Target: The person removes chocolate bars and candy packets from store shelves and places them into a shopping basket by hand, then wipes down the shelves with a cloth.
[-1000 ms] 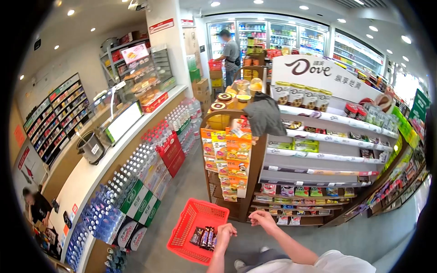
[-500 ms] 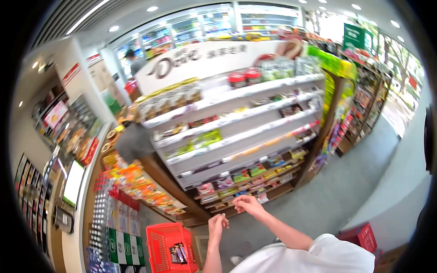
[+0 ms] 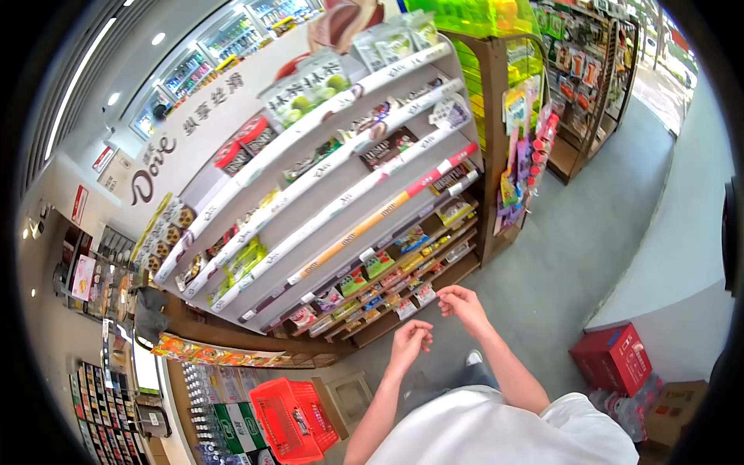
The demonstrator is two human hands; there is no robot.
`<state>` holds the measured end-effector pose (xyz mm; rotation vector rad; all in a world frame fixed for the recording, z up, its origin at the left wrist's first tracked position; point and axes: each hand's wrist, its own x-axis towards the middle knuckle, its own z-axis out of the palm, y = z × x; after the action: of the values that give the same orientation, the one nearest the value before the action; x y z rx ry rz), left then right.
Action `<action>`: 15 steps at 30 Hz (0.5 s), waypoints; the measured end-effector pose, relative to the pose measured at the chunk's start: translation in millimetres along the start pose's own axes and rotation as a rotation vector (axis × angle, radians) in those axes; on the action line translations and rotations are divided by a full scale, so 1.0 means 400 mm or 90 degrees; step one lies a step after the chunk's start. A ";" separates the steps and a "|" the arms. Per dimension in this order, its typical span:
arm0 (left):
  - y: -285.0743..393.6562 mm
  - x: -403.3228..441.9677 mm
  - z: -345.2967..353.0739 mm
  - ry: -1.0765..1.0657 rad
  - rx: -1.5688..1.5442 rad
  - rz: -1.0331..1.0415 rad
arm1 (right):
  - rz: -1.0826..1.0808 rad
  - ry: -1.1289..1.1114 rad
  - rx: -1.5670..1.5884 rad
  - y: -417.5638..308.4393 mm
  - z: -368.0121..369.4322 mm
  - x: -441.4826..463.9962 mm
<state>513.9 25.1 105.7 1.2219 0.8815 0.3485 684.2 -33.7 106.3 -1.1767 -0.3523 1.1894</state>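
My left hand point(image 3: 409, 344) is in front of my body with its fingers curled in, and nothing shows in it. Up and to its right, my right hand point(image 3: 463, 305) hangs with bent fingers slightly apart, also with nothing visible in them. Neither hand touches anything; both appear in front of the bottom of a white candy shelf point(image 3: 341, 203). Small snack packs point(image 3: 425, 294) on its lowest tiers are nearest to my right hand in view. At lower left stands a red shopping basket point(image 3: 267, 404) with a dark snack packet point(image 3: 301, 422) inside.
Grey floor point(image 3: 573, 232) runs along the right beside a pale wall. A red box point(image 3: 612, 358) and a cardboard carton point(image 3: 673, 411) stand at lower right. Bottles point(image 3: 203, 387) are stacked left of the basket. Another rack point(image 3: 593, 85) is farther back.
My view has turned and tilted, so the shelf looks slanted and closer. Both hands sit farther right in view, still apart. The red box has come further into sight.
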 end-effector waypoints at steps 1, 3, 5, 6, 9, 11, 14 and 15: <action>0.003 0.010 0.021 -0.017 0.015 0.001 | 0.011 0.016 0.005 -0.005 -0.019 -0.001; 0.008 0.026 0.053 -0.046 0.039 -0.005 | 0.018 0.040 0.016 -0.013 -0.045 -0.006; 0.004 0.039 0.072 -0.060 0.036 -0.016 | 0.012 0.055 0.031 -0.011 -0.072 -0.005; 0.001 0.048 0.076 -0.073 0.037 -0.015 | 0.018 0.059 0.028 -0.013 -0.080 -0.006; 0.005 0.070 0.074 -0.085 0.035 -0.023 | 0.020 0.085 0.006 -0.023 -0.092 -0.001; 0.007 0.089 0.068 -0.095 0.033 -0.020 | 0.019 0.108 -0.016 -0.028 -0.098 0.005; 0.006 0.127 0.054 -0.115 0.012 0.000 | 0.026 0.144 -0.067 -0.062 -0.098 0.003; 0.017 0.135 0.054 -0.116 0.007 -0.001 | 0.023 0.153 -0.082 -0.070 -0.102 0.005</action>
<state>565.6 49.1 92.0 1.2421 0.7275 0.2276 730.4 -50.6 112.6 -1.4271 -0.2290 1.0548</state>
